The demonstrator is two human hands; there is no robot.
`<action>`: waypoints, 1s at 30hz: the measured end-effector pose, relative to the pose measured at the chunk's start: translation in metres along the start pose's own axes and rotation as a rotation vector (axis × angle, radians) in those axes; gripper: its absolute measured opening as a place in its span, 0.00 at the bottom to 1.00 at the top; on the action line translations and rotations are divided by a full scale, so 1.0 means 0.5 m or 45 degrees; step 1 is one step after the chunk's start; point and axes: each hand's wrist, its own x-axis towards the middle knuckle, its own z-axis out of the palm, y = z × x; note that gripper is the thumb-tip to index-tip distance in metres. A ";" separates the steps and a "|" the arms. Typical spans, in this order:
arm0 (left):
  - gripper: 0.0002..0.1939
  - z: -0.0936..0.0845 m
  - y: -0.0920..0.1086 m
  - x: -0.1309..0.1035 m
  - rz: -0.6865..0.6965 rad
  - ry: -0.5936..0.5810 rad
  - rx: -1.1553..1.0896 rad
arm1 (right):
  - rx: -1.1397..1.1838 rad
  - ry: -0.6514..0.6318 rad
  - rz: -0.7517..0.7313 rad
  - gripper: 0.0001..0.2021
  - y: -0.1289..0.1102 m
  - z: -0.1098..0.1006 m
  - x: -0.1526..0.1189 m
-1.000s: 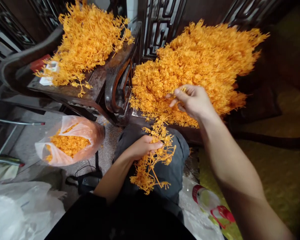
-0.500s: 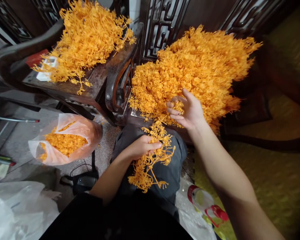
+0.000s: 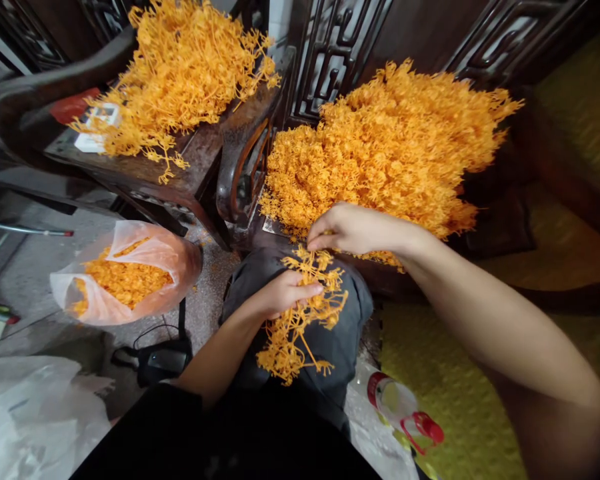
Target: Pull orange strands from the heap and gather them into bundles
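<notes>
Over my knees, my left hand point(image 3: 293, 293) is closed around an orange branched plastic piece point(image 3: 287, 347), whose strands spread above and below the fingers. My right hand point(image 3: 333, 230) is just above it, palm down, with fingers pinched at the upper tips of the same piece. Whatever is between those fingertips is too small to make out. Behind my right hand rises a large heap of orange branched pieces point(image 3: 390, 147) on a dark wooden seat.
A second orange heap point(image 3: 180, 73) covers a wooden chair point(image 3: 200, 160) at the upper left, beside a white box point(image 3: 97, 127). On the floor stand a plastic bag of orange pieces point(image 3: 180, 267), a black pouch point(image 3: 165, 363) and a bottle with a red cap point(image 3: 397, 403).
My right hand has turned palm down and moved left and down from the large heap to the top of the held piece, its fingers closing. My left hand keeps its hold.
</notes>
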 end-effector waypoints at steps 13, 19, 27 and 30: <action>0.26 0.009 0.012 -0.005 0.032 -0.125 0.077 | 0.065 0.168 0.007 0.22 -0.032 0.021 -0.021; 0.25 0.010 0.012 -0.008 0.060 -0.101 0.206 | 0.175 -0.284 0.075 0.24 0.014 0.044 0.039; 0.25 0.000 0.003 -0.008 0.056 0.005 -0.084 | 0.802 1.482 0.245 0.17 0.038 0.027 -0.073; 0.25 -0.001 0.003 -0.007 0.055 0.067 -0.141 | 0.787 1.037 0.325 0.18 0.020 0.099 -0.102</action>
